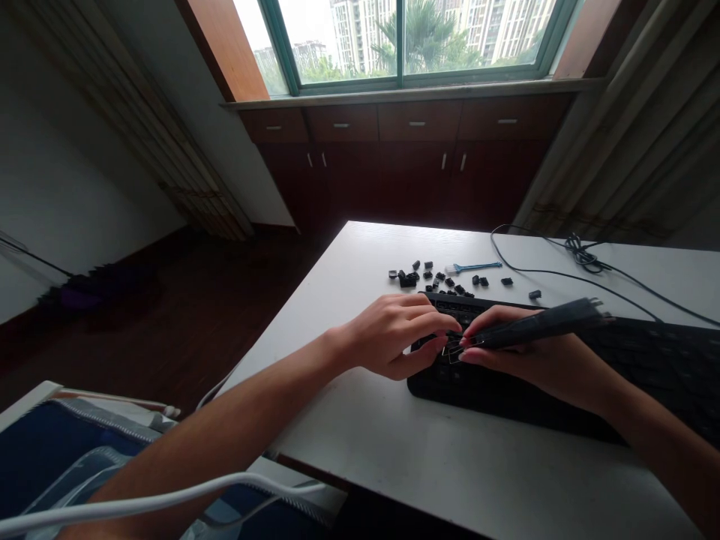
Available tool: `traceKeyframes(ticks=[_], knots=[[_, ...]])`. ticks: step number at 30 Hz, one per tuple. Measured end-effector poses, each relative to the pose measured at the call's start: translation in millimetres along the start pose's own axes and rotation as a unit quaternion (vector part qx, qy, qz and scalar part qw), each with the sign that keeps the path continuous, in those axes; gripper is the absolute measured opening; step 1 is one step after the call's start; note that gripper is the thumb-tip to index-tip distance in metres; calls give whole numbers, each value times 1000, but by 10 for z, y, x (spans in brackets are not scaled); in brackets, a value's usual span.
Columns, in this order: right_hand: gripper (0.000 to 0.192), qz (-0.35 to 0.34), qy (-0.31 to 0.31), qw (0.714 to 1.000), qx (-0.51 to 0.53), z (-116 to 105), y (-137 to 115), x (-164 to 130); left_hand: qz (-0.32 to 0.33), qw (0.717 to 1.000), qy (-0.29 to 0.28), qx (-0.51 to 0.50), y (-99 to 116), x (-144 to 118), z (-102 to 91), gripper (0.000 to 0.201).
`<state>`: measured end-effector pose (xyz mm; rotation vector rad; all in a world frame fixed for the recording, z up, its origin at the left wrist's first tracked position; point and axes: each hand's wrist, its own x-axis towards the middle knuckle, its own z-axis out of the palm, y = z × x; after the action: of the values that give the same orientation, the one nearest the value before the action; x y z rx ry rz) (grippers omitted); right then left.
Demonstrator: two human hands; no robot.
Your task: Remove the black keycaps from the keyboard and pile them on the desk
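A black keyboard (646, 367) lies on the white table (394, 442). My right hand (523, 356) holds a dark keycap puller tool (540, 326) with its wire tip pointing left at the keyboard's left end. My left hand (399, 334) rests on that left end, fingers curled down next to the tool's tip. Several loose black keycaps (439, 281) are scattered on the table just beyond the keyboard. What sits under the fingertips is hidden.
A small blue brush (472, 266) lies past the keycaps. A black cable (585, 262) loops across the table's far right. Dark wooden cabinets (405, 157) stand under the window. A white cable (140, 506) crosses my lap at the near left.
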<state>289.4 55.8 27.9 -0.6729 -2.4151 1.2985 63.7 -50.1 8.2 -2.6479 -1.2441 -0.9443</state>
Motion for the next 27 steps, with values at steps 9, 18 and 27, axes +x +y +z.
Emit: traceKeyframes(ticks=[9, 18, 27], knots=[[25, -3, -23, 1000, 19, 9, 122, 21, 1, 1000, -12, 2, 15, 11, -12, 28], [27, 3, -42, 999, 26, 1, 119, 11, 11, 1000, -5, -24, 11, 16, 0, 30], [25, -24, -34, 999, -7, 33, 70, 15, 6, 999, -6, -43, 2, -8, 6, 36]])
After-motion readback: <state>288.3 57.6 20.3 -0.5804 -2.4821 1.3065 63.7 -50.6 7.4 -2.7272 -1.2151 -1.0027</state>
